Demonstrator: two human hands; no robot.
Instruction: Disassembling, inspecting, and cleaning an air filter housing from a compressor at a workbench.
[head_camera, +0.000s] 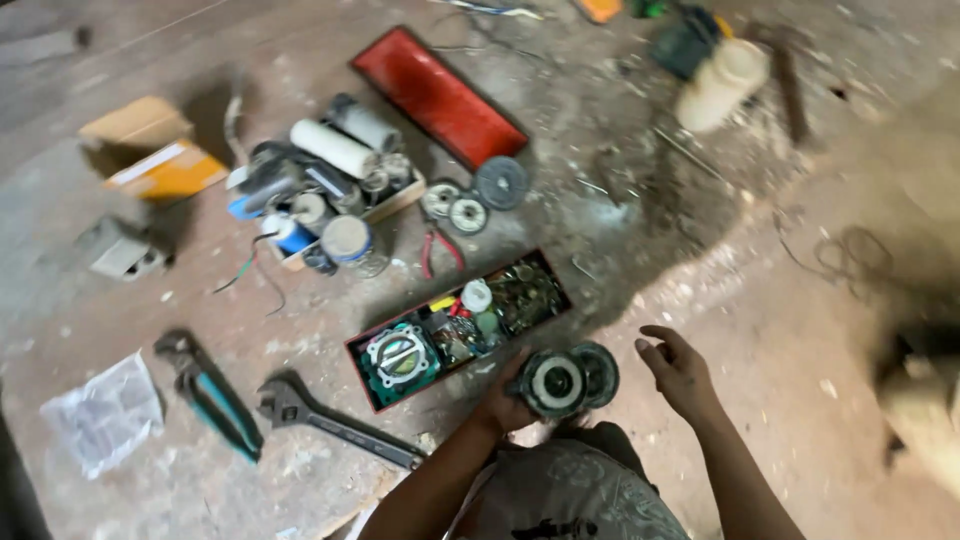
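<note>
Motor part (566, 380), round, dark and pale-centred, sits low in the middle of the view on the dusty floor (700, 260), just in front of the person's knee. It touches the near right corner of the parts tray (372, 385).

From the left: a clear plastic bag (105, 412) lies crumpled near the edge. Above it are a grey block (120, 250) and two yellow-brown boxes (155, 150). Teal-handled pliers (210, 395) and a dark adjustable wrench (335, 425) lie side by side below, near each other but apart.

Further up, an open carton (400, 200) is heaped with white and grey cylinders (335, 148), spools and wire. A red lid (438, 97) lies at a slant behind it, with three small discs (470, 198) just below its lower end. Small red-handled pliers (440, 250) lie between the discs and the tray. The tray is red-walled, holding a green gasket (400, 357) at its left end and mixed small hardware to the right.

The left hand (505, 400) is clamped on the motor part's left side, fingers mostly hidden behind it. The right hand (680, 372) hovers just right of the part, not touching it, fingers loosely curled and apart, holding nothing.

At the top right a blurred cream cylinder (722, 82) lies beside a dark tool.
</note>
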